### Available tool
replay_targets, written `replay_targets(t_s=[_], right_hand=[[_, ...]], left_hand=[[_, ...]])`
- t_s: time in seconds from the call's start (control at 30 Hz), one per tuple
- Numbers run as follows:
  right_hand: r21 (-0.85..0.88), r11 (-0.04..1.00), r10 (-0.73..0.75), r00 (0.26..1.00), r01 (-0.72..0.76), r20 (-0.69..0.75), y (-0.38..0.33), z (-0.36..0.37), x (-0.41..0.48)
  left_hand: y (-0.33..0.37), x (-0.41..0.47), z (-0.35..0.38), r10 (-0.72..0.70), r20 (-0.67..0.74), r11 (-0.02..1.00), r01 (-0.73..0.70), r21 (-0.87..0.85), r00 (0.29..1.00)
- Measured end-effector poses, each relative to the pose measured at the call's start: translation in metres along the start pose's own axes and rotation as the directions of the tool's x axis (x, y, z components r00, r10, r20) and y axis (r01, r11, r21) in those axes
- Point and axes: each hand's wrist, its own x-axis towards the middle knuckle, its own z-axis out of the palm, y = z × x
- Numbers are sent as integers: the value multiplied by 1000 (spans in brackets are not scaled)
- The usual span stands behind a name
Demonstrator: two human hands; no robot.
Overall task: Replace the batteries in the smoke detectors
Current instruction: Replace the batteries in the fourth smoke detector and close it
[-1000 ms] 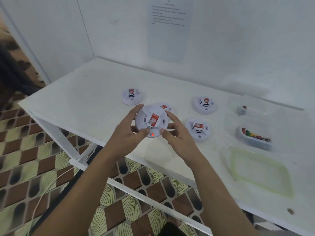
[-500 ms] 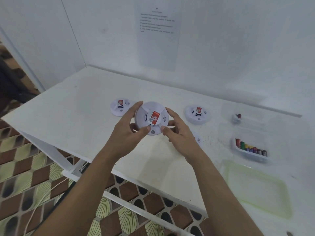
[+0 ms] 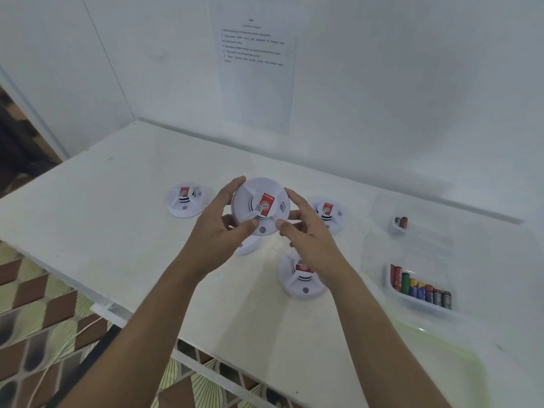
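Note:
A round white smoke detector (image 3: pixel 260 206) with a red label is held up above the white table (image 3: pixel 117 225), its face toward me. My left hand (image 3: pixel 219 228) grips its left rim, thumb on the lower front edge. My right hand (image 3: pixel 306 231) grips the right rim, thumb near the small button. Other detectors lie on the table: one at the left (image 3: pixel 185 200), one at the right (image 3: pixel 329 213), one nearer me (image 3: pixel 301 278), and one (image 3: pixel 245 245) mostly hidden under my left hand.
A clear tray (image 3: pixel 421 301) with several batteries stands at the right. A small clear container (image 3: pixel 399 223) holding batteries sits farther back. A pale green tray (image 3: pixel 441 363) lies at the near right edge. A printed sheet (image 3: pixel 254 69) hangs on the back wall.
Both hands have lifted the detector higher and tilted its face toward me. The red light seen on it a second ago is off.

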Motion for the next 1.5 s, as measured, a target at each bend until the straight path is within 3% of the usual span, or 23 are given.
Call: replay_targets(t_s=[0.73, 1.1, 1.5], right_hand=[[-72, 994, 81, 997, -80, 18, 20, -4, 42], [-225, 960, 136, 980, -166, -143, 25, 18, 106], [-411, 800, 340, 895, -437, -289, 45, 38, 156]], left_hand=[[-25, 44, 4, -135, -14, 991, 135, 12, 991], [-62, 133, -13, -187, 69, 962, 168, 216, 980], [-91, 173, -14, -254, 223, 892, 140, 429, 941]])
